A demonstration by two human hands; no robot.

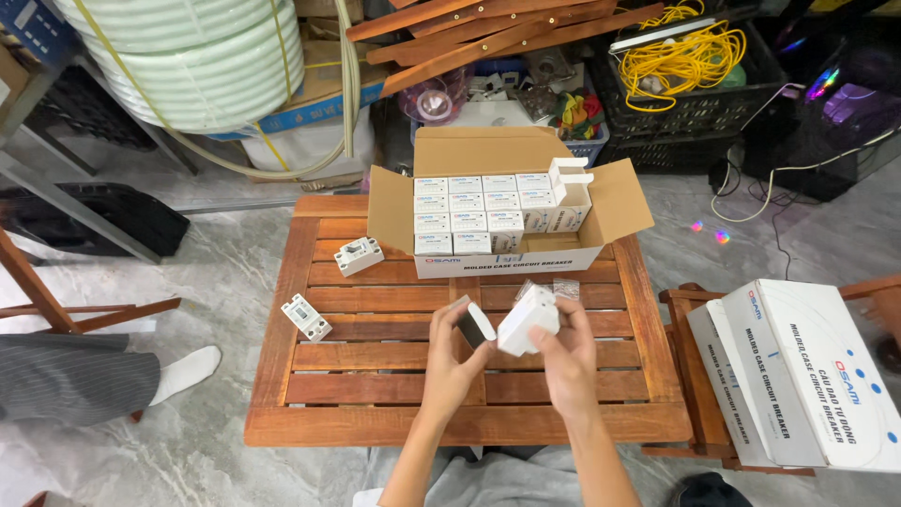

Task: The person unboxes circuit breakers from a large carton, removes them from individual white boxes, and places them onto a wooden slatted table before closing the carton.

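Over the middle of a slatted wooden table (375, 385), my left hand (452, 361) grips a small white and black breaker unit (473, 323). Right beside it, my right hand (563, 352) holds a small white carton (526, 317) tilted, its end toward the unit; the two nearly touch. Behind my hands stands an open cardboard box (507, 258) packed with several rows of small white cartons (469, 211). One carton at its right end (568, 178) sticks up with its flap open.
Two white breaker units lie loose on the table's left side (358, 254) (307, 316). Small clear plastic bags (565, 287) lie by the box. A closed white carton (807, 371) rests on a wooden chair at right. A person's leg and sock (183, 371) are at left. Crates, hose coils and cables crowd the back.
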